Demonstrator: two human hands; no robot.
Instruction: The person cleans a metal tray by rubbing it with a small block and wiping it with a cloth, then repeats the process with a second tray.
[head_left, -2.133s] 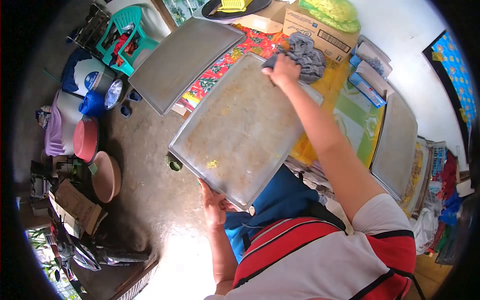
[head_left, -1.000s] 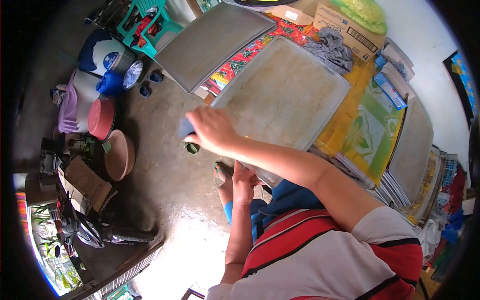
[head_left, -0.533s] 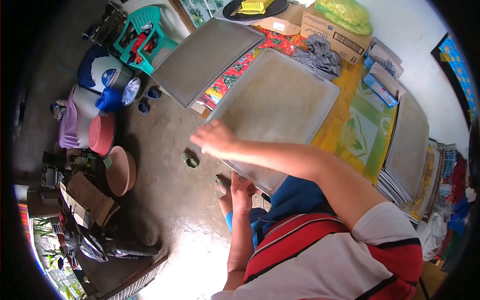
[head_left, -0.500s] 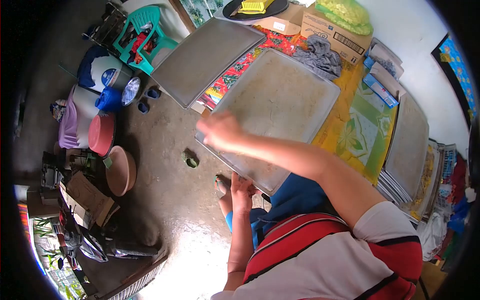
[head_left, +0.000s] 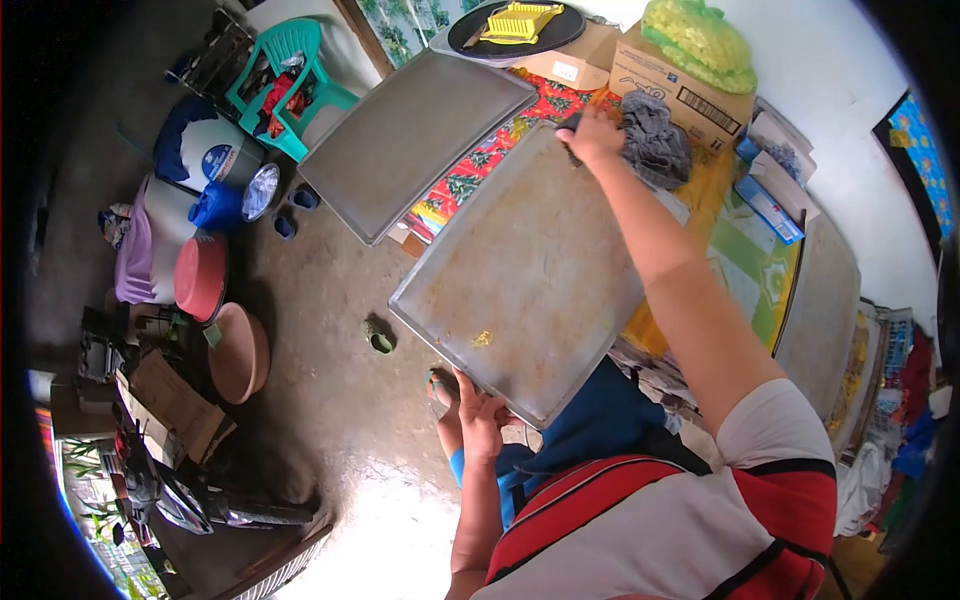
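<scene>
My left hand [head_left: 482,420] grips the near edge of a worn metal baking tray [head_left: 530,260], thumb on top and fingers beneath. The tray is tilted and has brownish stains. A small yellow scrap [head_left: 482,339] lies near its lower edge. At the far corner, my right hand [head_left: 597,135] presses a small dark object [head_left: 570,127] against the tray; its kind is hard to make out. Just beside that hand sits a crumpled grey cloth [head_left: 655,140]. A second baking tray [head_left: 415,140] rests to the left on the table.
Cardboard boxes [head_left: 680,90] and a green net bag of yellow pieces [head_left: 700,45] stand at the back. Stacked trays [head_left: 815,310] are on the right. A green chair [head_left: 290,80], basins [head_left: 240,350] and slippers [head_left: 379,336] are on the floor to the left.
My right hand has swept from the tray's left edge to its far corner. The tray has tilted and shifted slightly toward me; the yellow scrap now shows. My left hand keeps its grip.
</scene>
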